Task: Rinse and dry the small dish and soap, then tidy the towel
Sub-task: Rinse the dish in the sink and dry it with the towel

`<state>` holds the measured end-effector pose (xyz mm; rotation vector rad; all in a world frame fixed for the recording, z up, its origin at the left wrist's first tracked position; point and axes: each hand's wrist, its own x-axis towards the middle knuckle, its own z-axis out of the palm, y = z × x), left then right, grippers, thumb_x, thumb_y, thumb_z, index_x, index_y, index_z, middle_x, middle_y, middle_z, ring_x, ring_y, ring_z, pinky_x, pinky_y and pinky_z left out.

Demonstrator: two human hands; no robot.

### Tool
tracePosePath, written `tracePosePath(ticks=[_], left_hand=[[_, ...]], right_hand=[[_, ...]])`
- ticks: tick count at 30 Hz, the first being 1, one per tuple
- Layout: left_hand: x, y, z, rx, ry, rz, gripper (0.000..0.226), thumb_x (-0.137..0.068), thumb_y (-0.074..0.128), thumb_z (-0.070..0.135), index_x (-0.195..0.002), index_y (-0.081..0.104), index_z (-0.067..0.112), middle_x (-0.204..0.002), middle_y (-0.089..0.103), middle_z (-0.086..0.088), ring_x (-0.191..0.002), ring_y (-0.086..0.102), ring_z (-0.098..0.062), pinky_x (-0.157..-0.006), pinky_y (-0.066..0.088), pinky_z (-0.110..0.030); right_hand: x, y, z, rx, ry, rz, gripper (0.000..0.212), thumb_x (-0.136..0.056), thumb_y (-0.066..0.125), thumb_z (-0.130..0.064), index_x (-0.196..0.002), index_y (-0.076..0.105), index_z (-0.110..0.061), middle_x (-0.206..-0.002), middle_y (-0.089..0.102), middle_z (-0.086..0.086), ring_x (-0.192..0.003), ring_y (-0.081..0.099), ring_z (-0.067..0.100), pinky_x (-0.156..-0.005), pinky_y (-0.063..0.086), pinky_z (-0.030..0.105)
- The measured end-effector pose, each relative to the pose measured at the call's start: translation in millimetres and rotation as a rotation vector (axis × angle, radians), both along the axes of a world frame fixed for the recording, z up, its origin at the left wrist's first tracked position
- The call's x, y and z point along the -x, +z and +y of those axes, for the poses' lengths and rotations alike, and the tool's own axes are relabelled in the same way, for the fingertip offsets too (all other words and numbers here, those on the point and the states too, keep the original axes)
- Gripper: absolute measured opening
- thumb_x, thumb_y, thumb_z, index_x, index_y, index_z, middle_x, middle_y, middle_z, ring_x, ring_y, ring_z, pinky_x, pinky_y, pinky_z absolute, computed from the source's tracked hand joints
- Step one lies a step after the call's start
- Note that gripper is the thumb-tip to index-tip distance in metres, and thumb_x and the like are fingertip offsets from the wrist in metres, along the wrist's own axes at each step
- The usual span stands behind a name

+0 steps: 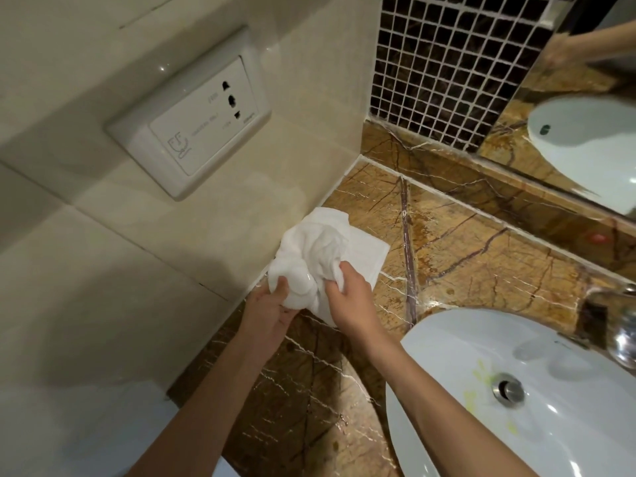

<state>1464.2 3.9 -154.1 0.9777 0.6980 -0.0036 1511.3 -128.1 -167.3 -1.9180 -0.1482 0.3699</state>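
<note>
A white towel (330, 242) lies bunched on the brown marble counter (464, 256) against the left wall. My left hand (272, 308) holds a small glossy white object, either the dish or the soap (299, 285), half wrapped in the towel. I cannot tell which of the two it is. My right hand (347, 290) grips a fold of the towel right beside it. Both hands are raised slightly above the counter, close together. Nothing else of the dish or soap shows.
A white basin (481, 390) with a metal drain (509, 389) sits at the lower right, with yellowish streaks near the drain. A chrome tap (619, 332) stands at its right edge. A wall socket plate (192, 132) is on the left wall, a mirror (568, 125) behind.
</note>
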Motion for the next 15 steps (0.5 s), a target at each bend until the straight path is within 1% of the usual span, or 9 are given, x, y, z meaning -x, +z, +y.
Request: tracePosePath(ticks=[2, 5, 7, 9, 11, 12, 13, 14, 15], left_hand=[[-4.9, 1.4, -6.8, 0.069, 0.088, -0.043, 0.054, -0.087, 0.055, 0.025, -0.136, 0.043, 0.007, -0.136, 0.052, -0.017, -0.123, 0.052, -0.033, -0.105, 0.041, -0.051], [-15.0, 3.6, -14.6, 0.071, 0.167, -0.051, 0.051, -0.090, 0.051, 0.030, -0.136, 0.043, 0.007, -0.139, 0.050, -0.018, -0.125, 0.049, -0.035, -0.108, 0.036, -0.054], [-18.3, 4.5, -20.2, 0.013, 0.158, -0.040, 0.049, -0.092, 0.048, 0.031, -0.133, 0.046, 0.004, -0.136, 0.051, -0.021, -0.124, 0.050, -0.037, -0.106, 0.037, -0.055], [-18.4, 4.0, -25.6, -0.145, 0.141, 0.055, 0.035, -0.095, 0.049, 0.027, -0.122, 0.056, 0.006, -0.125, 0.059, -0.021, -0.115, 0.058, -0.037, -0.098, 0.046, -0.053], [-17.0, 0.9, -28.8, -0.370, 0.097, 0.142, 0.026, -0.096, 0.050, 0.028, -0.108, 0.064, 0.010, -0.109, 0.068, -0.014, -0.101, 0.066, -0.028, -0.086, 0.055, -0.044], [-15.9, -0.6, -28.4, -0.472, 0.076, 0.148, 0.026, -0.095, 0.050, 0.028, -0.105, 0.066, 0.011, -0.102, 0.071, -0.010, -0.095, 0.067, -0.025, -0.081, 0.057, -0.039], [-14.6, -1.4, -26.6, -0.567, 0.052, 0.129, 0.026, -0.095, 0.050, 0.028, -0.103, 0.066, 0.010, -0.095, 0.072, -0.007, -0.091, 0.068, -0.022, -0.076, 0.058, -0.032], [-12.9, -1.8, -24.5, -0.670, 0.020, 0.093, 0.025, -0.095, 0.050, 0.025, -0.103, 0.067, 0.008, -0.090, 0.072, -0.005, -0.088, 0.069, -0.020, -0.070, 0.057, -0.023], [-10.4, -2.4, -22.0, -0.775, -0.029, 0.050, 0.024, -0.095, 0.050, 0.023, -0.105, 0.066, 0.007, -0.089, 0.072, -0.003, -0.086, 0.068, -0.017, -0.067, 0.053, -0.015]], right_hand=[[4.5, 1.7, -0.7, -0.038, -0.041, 0.028, 0.014, -0.095, 0.047, -0.021, -0.100, 0.059, -0.019, -0.092, 0.065, -0.004, -0.082, 0.059, 0.010, -0.065, 0.047, 0.029], [18.8, 2.7, 0.3, -0.080, -0.076, 0.023, 0.018, -0.096, 0.047, -0.025, -0.109, 0.059, -0.019, -0.099, 0.067, -0.003, -0.090, 0.062, 0.010, -0.078, 0.052, 0.036], [30.7, 4.3, 3.5, -0.113, -0.090, 0.044, 0.020, -0.095, 0.048, -0.029, -0.111, 0.059, -0.028, -0.099, 0.068, -0.011, -0.092, 0.062, 0.003, -0.078, 0.052, 0.029], [37.8, 9.0, 8.6, -0.126, -0.103, 0.081, 0.012, -0.095, 0.048, -0.032, -0.100, 0.059, -0.034, -0.092, 0.068, -0.018, -0.085, 0.062, 0.000, -0.067, 0.050, 0.016], [38.3, 15.1, 12.7, -0.129, -0.127, 0.094, 0.010, -0.094, 0.049, -0.029, -0.087, 0.057, -0.031, -0.087, 0.066, -0.022, -0.078, 0.061, -0.004, -0.058, 0.046, 0.012], [36.5, 19.4, 14.3, -0.129, -0.135, 0.100, 0.011, -0.093, 0.050, -0.027, -0.085, 0.056, -0.029, -0.082, 0.066, -0.019, -0.075, 0.060, -0.006, -0.056, 0.045, 0.010], [33.3, 23.6, 15.5, -0.127, -0.133, 0.102, 0.009, -0.092, 0.050, -0.026, -0.085, 0.055, -0.028, -0.079, 0.065, -0.016, -0.074, 0.060, -0.009, -0.054, 0.045, 0.008], [28.7, 27.9, 16.0, -0.110, -0.127, 0.098, 0.006, -0.092, 0.050, -0.026, -0.090, 0.055, -0.026, -0.080, 0.064, -0.015, -0.075, 0.059, -0.010, -0.053, 0.044, 0.008], [23.2, 33.0, 16.1, -0.078, -0.123, 0.089, 0.010, -0.091, 0.050, -0.027, -0.098, 0.056, -0.024, -0.088, 0.063, -0.015, -0.078, 0.060, -0.007, -0.055, 0.043, 0.008]])
